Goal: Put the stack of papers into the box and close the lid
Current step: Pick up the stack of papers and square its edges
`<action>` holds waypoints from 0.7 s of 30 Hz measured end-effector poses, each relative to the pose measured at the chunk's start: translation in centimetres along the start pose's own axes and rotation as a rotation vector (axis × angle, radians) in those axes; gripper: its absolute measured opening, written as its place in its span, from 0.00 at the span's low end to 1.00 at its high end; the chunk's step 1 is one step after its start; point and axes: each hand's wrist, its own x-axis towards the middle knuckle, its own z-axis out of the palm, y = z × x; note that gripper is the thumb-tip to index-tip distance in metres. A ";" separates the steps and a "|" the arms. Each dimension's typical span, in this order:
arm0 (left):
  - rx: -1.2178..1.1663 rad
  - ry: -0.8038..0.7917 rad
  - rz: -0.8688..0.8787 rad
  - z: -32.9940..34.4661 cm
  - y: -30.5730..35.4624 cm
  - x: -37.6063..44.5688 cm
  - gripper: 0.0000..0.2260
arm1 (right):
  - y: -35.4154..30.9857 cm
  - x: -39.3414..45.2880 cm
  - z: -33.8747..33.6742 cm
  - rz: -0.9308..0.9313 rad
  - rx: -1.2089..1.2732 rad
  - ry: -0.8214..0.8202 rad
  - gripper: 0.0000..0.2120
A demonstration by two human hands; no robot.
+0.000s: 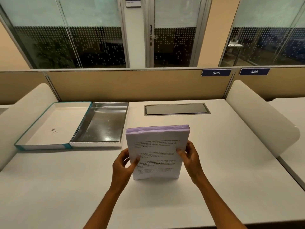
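**deskguy:** Both hands are gripping the stack of papers [157, 154] by its sides, left hand [123, 166] and right hand [189, 156], standing it upright on the desk [231, 162].

**boxfan:** They should probably square the edges, then lay it flat in the silver box [100, 123]; lid [54, 124] sits open alongside.

Stack of papers [156, 156]: matt white printed sheets. Box [100, 124]: glossy, mirror-like silver lining; lid [49, 126]: matt white card inside, teal rim. Counter [214, 162]: smooth, matt, off-white.
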 end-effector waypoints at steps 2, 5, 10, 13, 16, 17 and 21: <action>0.074 0.004 -0.009 -0.3 -1.4 -0.4 0.17 | 2.3 -0.2 -0.8 0.030 -0.057 -0.036 0.18; 0.138 0.015 -0.021 -0.4 -2.7 -0.4 0.17 | 4.3 -0.4 -1.3 0.071 -0.133 -0.075 0.21; 0.199 0.020 -0.050 -0.2 -3.3 0.3 0.16 | 6.0 -0.2 -1.7 0.092 -0.235 -0.078 0.18; 0.227 0.053 -0.045 0.4 -2.8 0.7 0.15 | 6.0 0.3 -1.6 0.070 -0.266 -0.053 0.17; 0.256 0.070 -0.042 0.9 -2.5 1.4 0.14 | 5.8 0.9 -1.4 0.052 -0.289 -0.039 0.17; 0.265 0.068 -0.044 0.9 -2.4 1.6 0.14 | 5.8 1.1 -1.3 0.049 -0.292 -0.039 0.17; 0.298 0.028 -0.051 0.6 -2.3 2.4 0.14 | 5.5 1.8 -1.1 0.045 -0.321 -0.073 0.16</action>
